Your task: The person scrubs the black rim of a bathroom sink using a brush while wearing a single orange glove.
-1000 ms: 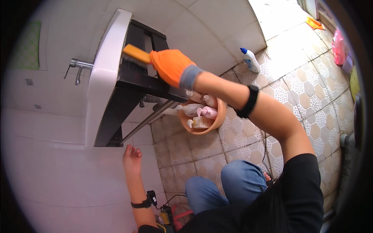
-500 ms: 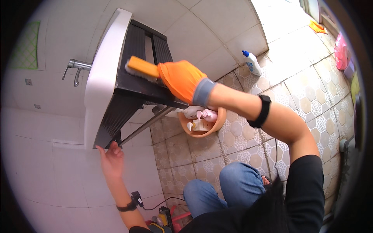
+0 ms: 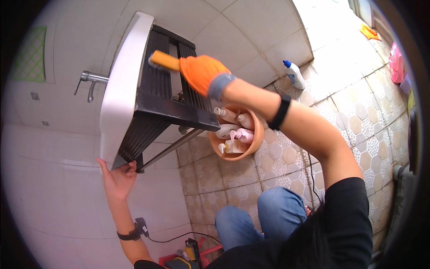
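My right hand [image 3: 204,74], in an orange rubber glove with a grey cuff, grips an orange-backed scrub brush [image 3: 165,60]. Its pale bristles rest against the black slatted frame [image 3: 154,96] attached to a white washbasin [image 3: 120,98]. At the near lower corner of the basin is my bare left hand [image 3: 118,180]. Its thumb points up along the basin's edge, while the fingers curl round the frame's corner. A chrome tap [image 3: 92,80] juts from the basin's left side.
Below the frame, a peach tub [image 3: 256,142] holds several pump bottles. A white bottle with a blue cap [image 3: 294,75] stands by the tiled wall. An orange cloth [image 3: 370,32] and a pink bag [image 3: 396,62] lie at far right. A metal bar [image 3: 172,150] runs under the frame.
My right hand and the brush have moved up along the slats, away from me. My left hand has shifted slightly left and its fingers now wrap the corner more closely.
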